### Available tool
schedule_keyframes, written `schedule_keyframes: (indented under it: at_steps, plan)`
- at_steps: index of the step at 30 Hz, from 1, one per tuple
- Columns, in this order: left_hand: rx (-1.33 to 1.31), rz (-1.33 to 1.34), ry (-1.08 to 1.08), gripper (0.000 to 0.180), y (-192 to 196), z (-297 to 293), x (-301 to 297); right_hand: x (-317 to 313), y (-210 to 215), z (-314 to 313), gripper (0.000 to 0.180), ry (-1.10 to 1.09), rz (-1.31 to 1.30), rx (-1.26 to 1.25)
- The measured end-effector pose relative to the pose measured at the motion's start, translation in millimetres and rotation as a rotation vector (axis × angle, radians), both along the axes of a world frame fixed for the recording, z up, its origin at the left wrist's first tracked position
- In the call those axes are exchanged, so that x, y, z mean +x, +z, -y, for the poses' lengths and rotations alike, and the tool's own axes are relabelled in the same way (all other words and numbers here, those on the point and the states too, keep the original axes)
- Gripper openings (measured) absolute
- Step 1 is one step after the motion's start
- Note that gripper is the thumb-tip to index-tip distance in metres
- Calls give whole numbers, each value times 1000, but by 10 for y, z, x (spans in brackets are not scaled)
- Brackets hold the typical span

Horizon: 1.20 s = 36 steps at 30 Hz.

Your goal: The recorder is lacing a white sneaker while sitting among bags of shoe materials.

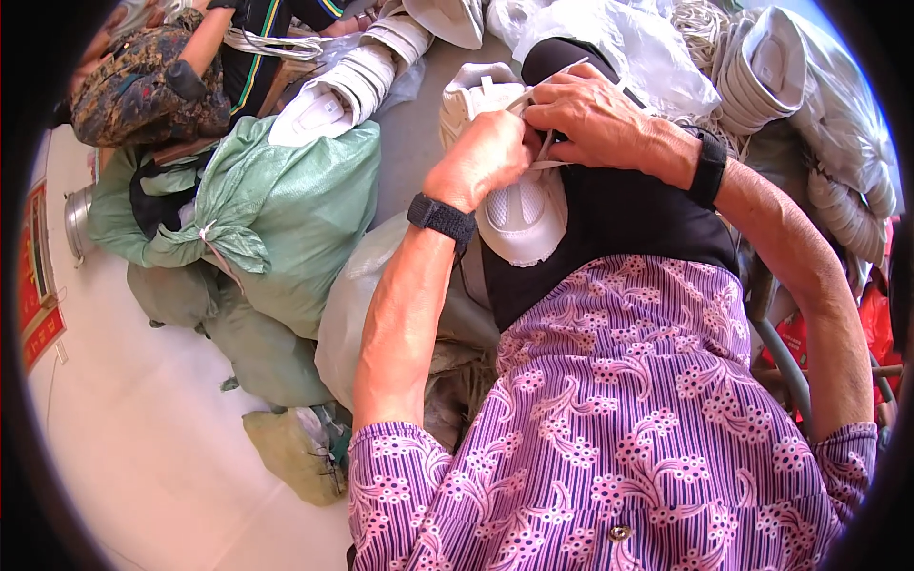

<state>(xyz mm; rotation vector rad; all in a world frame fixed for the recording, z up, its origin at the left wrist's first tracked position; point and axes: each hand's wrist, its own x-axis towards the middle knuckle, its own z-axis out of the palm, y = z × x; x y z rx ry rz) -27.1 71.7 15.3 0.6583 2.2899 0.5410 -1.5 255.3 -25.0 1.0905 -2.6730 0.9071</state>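
A white sneaker [519, 214] lies on my lap, on black cloth, toe pointing toward me. My left hand [481, 157] is closed on the shoe's upper near the lacing and on a white lace. My right hand [590, 114] pinches the white lace [545, 157] just above the shoe's tongue. Both wrists wear black bands. A second white shoe [471, 90] lies just beyond my left hand.
A tied green woven sack [295, 209] stands to the left, with white shoe soles [343, 90] on it. Clear plastic bags [609, 38] and stacked white soles [762, 67] lie at the back right. Another person in a camouflage garment [143, 81] sits at the far left.
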Motion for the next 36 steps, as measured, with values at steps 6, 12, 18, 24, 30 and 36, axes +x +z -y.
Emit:
schedule_keyframes:
  at_steps: [6,12,18,24,30,36]
  plan:
    - [-120,-751,-115,13,57,-13,46,28,26,4,27,-10,-13,-20]
    - [270,-650,183,13,141,130,-162,-130,106,15,19,-8,246,-59]
    - [687,-335,523,15,-169,84,-15,-260,73,143,29,-198,451,-268]
    - [399,-570,378,17,-296,-37,-142,-619,521,-91,28,-256,622,-815]
    - [376,-509,445,14,-342,-46,-174,-537,353,-106,28,-305,712,-951]
    - [353,-447,448,8,-198,-70,-156,-484,371,-55,29,-367,883,-1022]
